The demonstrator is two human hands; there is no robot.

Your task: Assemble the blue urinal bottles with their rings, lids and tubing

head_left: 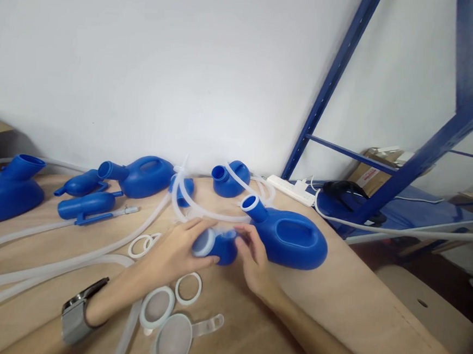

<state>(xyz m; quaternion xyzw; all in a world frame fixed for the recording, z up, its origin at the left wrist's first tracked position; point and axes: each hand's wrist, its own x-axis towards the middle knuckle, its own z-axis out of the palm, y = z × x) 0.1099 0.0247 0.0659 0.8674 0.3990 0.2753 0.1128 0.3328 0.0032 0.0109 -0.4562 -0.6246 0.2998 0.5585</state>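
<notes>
My left hand [175, 251] and my right hand [254, 257] both grip a small blue plastic part [218, 246] with a pale round cap on its left end, held just above the wooden table [353, 301]. A watch [76, 311] sits on my left wrist. Directly behind my right hand lies a large blue plastic bottle [289, 238] with a handle opening and a white-rimmed neck. Below my hands lie white rings [189, 288] and round translucent lids [156, 307] on the table.
More blue bottles [146, 175] and blue funnel pieces [87, 203] lie at the back left, with clear tubing [49, 263] trailing across the table. A white power strip [293, 188] sits by the wall. Blue shelving posts [334, 81] rise on the right, with cardboard boxes [374, 174] behind.
</notes>
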